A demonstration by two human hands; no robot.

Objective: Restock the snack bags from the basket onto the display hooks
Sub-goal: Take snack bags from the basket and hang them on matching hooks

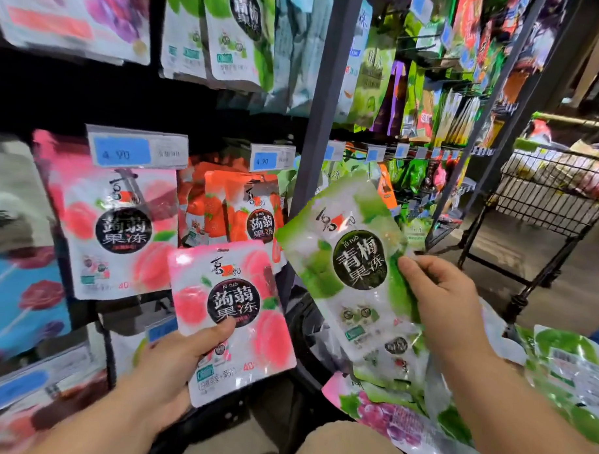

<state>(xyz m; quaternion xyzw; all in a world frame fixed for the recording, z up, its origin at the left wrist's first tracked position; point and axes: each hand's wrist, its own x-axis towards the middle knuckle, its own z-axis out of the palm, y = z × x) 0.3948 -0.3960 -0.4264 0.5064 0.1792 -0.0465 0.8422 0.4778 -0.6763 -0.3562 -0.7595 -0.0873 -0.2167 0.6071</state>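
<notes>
My left hand point(171, 361) grips a pink peach snack bag point(234, 313) by its lower left, thumb on its front, held upright in front of the display. My right hand point(445, 300) pinches the right edge of a green plum snack bag point(351, 262), tilted, beside a grey upright post point(321, 102). A matching pink peach bag point(118, 234) hangs on a hook under a blue 4.90 price tag point(122, 151). Matching green bags point(237, 34) hang at the top. More loose bags point(396, 417) lie in a pile at lower right; the basket's rim point(301, 332) is barely visible.
Orange strawberry bags point(237, 207) hang under a second price tag point(265, 161). More hooks with green and mixed bags point(417, 105) fill the rack to the right. A black wire cart point(547, 201) full of goods stands on the floor at right.
</notes>
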